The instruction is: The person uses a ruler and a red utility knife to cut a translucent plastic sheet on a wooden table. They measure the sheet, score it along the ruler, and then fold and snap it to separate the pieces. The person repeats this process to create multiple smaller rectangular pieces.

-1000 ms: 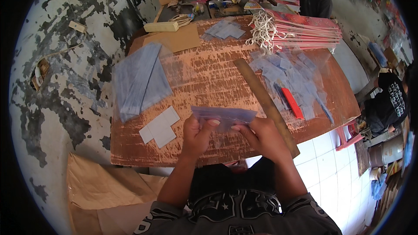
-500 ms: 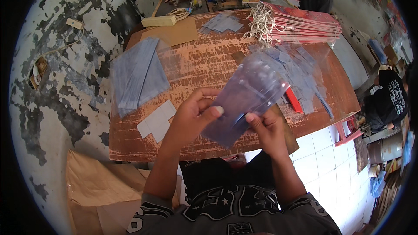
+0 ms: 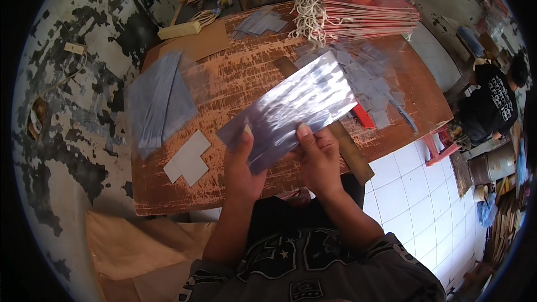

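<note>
Both my hands grip a stack of clear bluish plastic sheets (image 3: 296, 98), tilted above the table and shining with reflected light. At its lower left end, my left hand (image 3: 243, 159) pinches it with the thumb on top. My right hand (image 3: 319, 154) holds the near edge, thumb on top and fingers underneath. Beneath the sheets and my right hand runs a flat brown ruler-like strip (image 3: 352, 154). A red box-cutter-like tool (image 3: 362, 116) lies just right of the sheets. Left of my hands rest white card pieces (image 3: 190, 159) on the worn table (image 3: 235, 72).
Larger plastic sheets (image 3: 156, 100) lie at the left, with cut pieces (image 3: 375, 78) scattered at the right. Behind are a bundle of red bags with white cords (image 3: 358, 17), cardboard (image 3: 196, 42) and a power strip (image 3: 179, 31). A person in black (image 3: 495, 98) is at the right.
The sheets have turned flatter and swung lower left, their surface now catching bright light. My left hand has shifted its grip to the end. The whole view has shifted slightly.
</note>
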Action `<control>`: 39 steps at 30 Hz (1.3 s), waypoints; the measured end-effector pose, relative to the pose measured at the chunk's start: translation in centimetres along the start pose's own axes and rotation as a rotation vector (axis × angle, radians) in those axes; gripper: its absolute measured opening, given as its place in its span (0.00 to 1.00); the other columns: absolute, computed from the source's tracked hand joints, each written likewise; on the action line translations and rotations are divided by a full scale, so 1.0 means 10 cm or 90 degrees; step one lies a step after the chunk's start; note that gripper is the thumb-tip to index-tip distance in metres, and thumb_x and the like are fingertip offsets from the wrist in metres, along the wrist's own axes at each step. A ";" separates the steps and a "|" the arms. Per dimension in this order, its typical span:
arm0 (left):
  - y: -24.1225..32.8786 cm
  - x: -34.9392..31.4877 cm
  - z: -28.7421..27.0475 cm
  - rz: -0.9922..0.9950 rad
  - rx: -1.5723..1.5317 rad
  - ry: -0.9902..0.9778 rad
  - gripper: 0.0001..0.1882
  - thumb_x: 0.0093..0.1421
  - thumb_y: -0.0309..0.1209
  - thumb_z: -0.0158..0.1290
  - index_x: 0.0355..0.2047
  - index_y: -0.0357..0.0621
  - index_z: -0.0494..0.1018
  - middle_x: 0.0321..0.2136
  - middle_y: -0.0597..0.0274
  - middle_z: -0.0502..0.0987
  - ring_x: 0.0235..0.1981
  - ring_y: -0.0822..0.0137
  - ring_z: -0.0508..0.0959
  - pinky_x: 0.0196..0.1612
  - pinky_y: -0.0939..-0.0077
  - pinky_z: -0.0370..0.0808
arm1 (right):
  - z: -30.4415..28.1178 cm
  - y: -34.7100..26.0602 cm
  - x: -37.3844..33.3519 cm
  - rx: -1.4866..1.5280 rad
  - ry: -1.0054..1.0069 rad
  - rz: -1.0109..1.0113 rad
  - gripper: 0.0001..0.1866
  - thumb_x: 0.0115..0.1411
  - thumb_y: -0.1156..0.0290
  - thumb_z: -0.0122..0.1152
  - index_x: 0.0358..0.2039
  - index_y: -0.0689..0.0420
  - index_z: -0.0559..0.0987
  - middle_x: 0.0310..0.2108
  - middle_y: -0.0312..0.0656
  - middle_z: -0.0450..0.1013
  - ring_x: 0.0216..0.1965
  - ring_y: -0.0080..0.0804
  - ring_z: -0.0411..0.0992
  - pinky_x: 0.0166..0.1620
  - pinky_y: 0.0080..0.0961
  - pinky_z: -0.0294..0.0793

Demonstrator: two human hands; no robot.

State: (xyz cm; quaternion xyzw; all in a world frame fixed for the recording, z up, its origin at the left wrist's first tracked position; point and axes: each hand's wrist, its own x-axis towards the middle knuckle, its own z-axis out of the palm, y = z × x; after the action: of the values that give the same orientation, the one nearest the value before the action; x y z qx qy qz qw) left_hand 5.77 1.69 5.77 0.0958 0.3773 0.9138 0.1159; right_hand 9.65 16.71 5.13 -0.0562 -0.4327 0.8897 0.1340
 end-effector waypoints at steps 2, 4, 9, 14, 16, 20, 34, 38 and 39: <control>0.04 0.00 0.06 -0.008 0.033 0.064 0.27 0.76 0.40 0.54 0.68 0.38 0.66 0.61 0.52 0.76 0.60 0.57 0.79 0.63 0.56 0.80 | 0.01 0.03 -0.01 0.000 -0.014 -0.009 0.16 0.76 0.60 0.62 0.55 0.58 0.80 0.45 0.35 0.82 0.43 0.21 0.82 0.42 0.22 0.86; 0.07 -0.01 0.08 -0.018 0.072 0.075 0.26 0.76 0.38 0.55 0.67 0.38 0.67 0.60 0.51 0.76 0.59 0.57 0.80 0.62 0.55 0.80 | -0.05 0.05 -0.01 -0.016 -0.005 -0.012 0.16 0.76 0.59 0.62 0.55 0.57 0.80 0.45 0.35 0.82 0.42 0.20 0.82 0.42 0.23 0.85; 0.18 0.01 -0.03 -0.013 0.097 0.024 0.25 0.74 0.33 0.56 0.67 0.36 0.67 0.59 0.51 0.77 0.60 0.56 0.80 0.62 0.55 0.80 | -0.03 0.05 -0.05 -0.043 0.004 0.003 0.18 0.76 0.56 0.62 0.55 0.58 0.80 0.47 0.35 0.82 0.43 0.21 0.81 0.43 0.24 0.85; 0.11 -0.06 0.06 -0.001 0.108 0.103 0.25 0.75 0.34 0.57 0.66 0.36 0.67 0.58 0.52 0.77 0.60 0.57 0.79 0.63 0.56 0.79 | -0.01 0.08 -0.12 -0.063 0.014 -0.011 0.18 0.77 0.58 0.61 0.56 0.59 0.79 0.48 0.37 0.82 0.46 0.23 0.81 0.46 0.25 0.86; 0.09 -0.04 0.00 0.011 0.106 0.079 0.25 0.75 0.35 0.57 0.66 0.36 0.67 0.59 0.52 0.77 0.61 0.57 0.79 0.64 0.56 0.79 | 0.00 0.09 -0.14 -0.063 0.015 -0.014 0.18 0.77 0.59 0.61 0.57 0.60 0.79 0.49 0.38 0.82 0.47 0.23 0.81 0.47 0.26 0.86; 0.06 -0.06 -0.07 0.011 0.091 0.079 0.25 0.75 0.36 0.57 0.66 0.36 0.67 0.59 0.52 0.76 0.61 0.56 0.79 0.64 0.55 0.79 | 0.01 0.05 -0.15 -0.063 -0.009 -0.007 0.18 0.77 0.61 0.60 0.57 0.61 0.79 0.49 0.38 0.81 0.48 0.24 0.81 0.49 0.27 0.86; 0.31 -0.16 -0.37 -0.001 0.056 0.022 0.29 0.75 0.35 0.58 0.69 0.36 0.62 0.61 0.51 0.75 0.62 0.55 0.78 0.64 0.52 0.78 | -0.34 -0.22 -0.10 -0.037 -0.075 -0.185 0.24 0.75 0.63 0.63 0.64 0.65 0.76 0.58 0.47 0.79 0.57 0.34 0.78 0.63 0.36 0.77; 0.35 -0.23 -0.45 -0.051 0.074 0.065 0.26 0.71 0.33 0.63 0.65 0.37 0.69 0.55 0.55 0.79 0.57 0.59 0.81 0.63 0.55 0.79 | -0.46 -0.53 -0.08 -0.116 -0.165 -0.132 0.31 0.75 0.52 0.61 0.65 0.67 0.75 0.59 0.50 0.79 0.60 0.38 0.77 0.64 0.36 0.74; 0.34 -0.22 -0.51 -0.074 0.083 0.056 0.26 0.70 0.33 0.64 0.64 0.36 0.71 0.55 0.55 0.80 0.56 0.60 0.81 0.63 0.57 0.79 | -0.52 -0.58 -0.06 -0.141 -0.176 -0.108 0.31 0.76 0.52 0.60 0.65 0.67 0.76 0.59 0.49 0.79 0.60 0.37 0.77 0.64 0.35 0.74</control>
State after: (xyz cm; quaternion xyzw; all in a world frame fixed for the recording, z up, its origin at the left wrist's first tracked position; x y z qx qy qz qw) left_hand 6.11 -4.69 4.47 0.0412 0.4456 0.8823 0.1456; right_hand 12.48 23.88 6.47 0.0886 -0.5454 0.8214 0.1412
